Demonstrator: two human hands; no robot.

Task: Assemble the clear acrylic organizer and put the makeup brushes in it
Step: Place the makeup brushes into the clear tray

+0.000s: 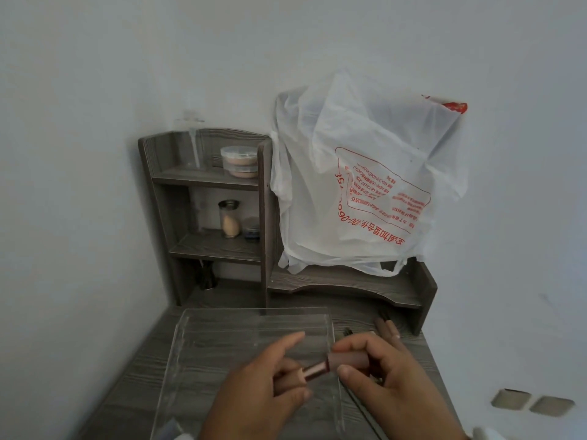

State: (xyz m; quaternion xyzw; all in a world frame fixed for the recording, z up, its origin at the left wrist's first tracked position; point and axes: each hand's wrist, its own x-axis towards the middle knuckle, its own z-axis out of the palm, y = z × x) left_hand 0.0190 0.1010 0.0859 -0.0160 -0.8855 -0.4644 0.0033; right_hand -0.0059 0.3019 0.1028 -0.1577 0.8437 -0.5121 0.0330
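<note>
Both hands are holding one makeup brush point(330, 365) in the air, just over the clear acrylic organizer point(222, 341). The left hand point(263, 395) is closing its fingers around the shiny rose-gold end of the brush, with the pointing finger sticking out straight. The right hand point(381, 373) is pinching the pink cap part between thumb and fingers. Each hand is gripping its own end, and I think this is so the cap can be pulled off or pushed on, but I cannot tell which. The brush is lying sideways between the hands, not standing up. Under the hands, the organizer is sitting on the gray wooden desk point(133, 376) like a see-through box with a curved wall, close to the person so the brush can drop in easily. It is hard to tell if all its parts are put together. More brushes point(389, 327) are lying on the desk just to the right, near the right hand, so they are easy to grab next. Farther back, a small gray shelf point(266, 217) is standing in the corner with little jars on it, and a white plastic bag point(365, 173) is hanging beside it
</note>
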